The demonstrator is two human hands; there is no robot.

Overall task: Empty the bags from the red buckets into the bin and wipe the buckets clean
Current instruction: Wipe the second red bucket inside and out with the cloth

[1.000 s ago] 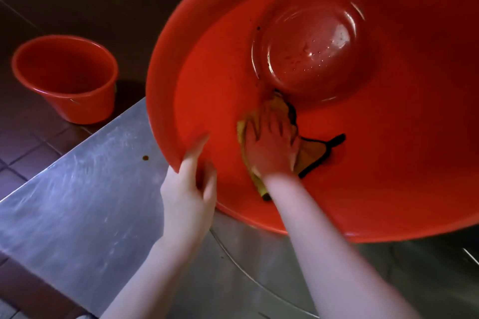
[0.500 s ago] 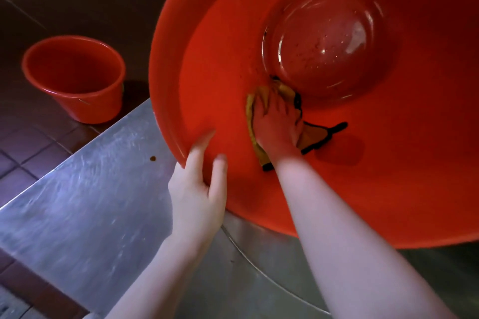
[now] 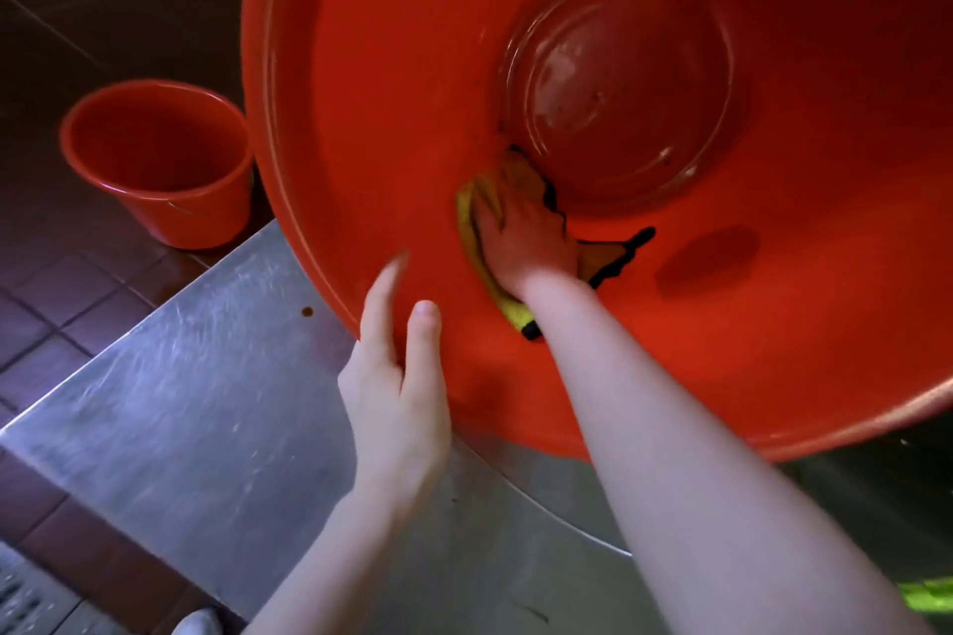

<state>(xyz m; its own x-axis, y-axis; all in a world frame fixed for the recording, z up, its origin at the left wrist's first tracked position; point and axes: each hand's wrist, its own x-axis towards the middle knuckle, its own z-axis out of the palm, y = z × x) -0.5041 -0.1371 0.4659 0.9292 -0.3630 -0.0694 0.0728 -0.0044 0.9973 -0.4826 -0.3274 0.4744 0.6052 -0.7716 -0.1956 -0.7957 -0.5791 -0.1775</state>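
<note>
1. R hand (image 3: 521,242) is inside the big red bucket (image 3: 392,83), palm flat, grip pressing a yellow cloth (image 3: 466,217) w/ black edging onto the inner wall just below the base ring. It's not pinching the cloth, it's pinning it, so friction does the wiping.
2. L hand (image 3: 397,376) sits on the near rim. Thumb lies inside and one finger runs along the lip; the rest go behind the rim, so can't tell how tight the grip is. Likely there to brace the bucket against the R hand's push.
3. Bucket is tipped w/ its mouth toward the camera and its lower rim over the steel desk (image 3: 170,402). The tilt puts wall and base within arm's reach. Whether the rim touches the desk is hidden by the arms.
4. Base looks wet/glossy w/ a few dark specks, and more specks sit near the ring by the cloth. Judgement: wiping is mid-way, and the base prob still needs a pass.
5. Second red bucket (image 3: 154,160) stands upright on the tiled floor (image 3: 77,299), left of the desk, well apart from the hands. It looks empty, no bag visible.
6. No bin in view.
</note>
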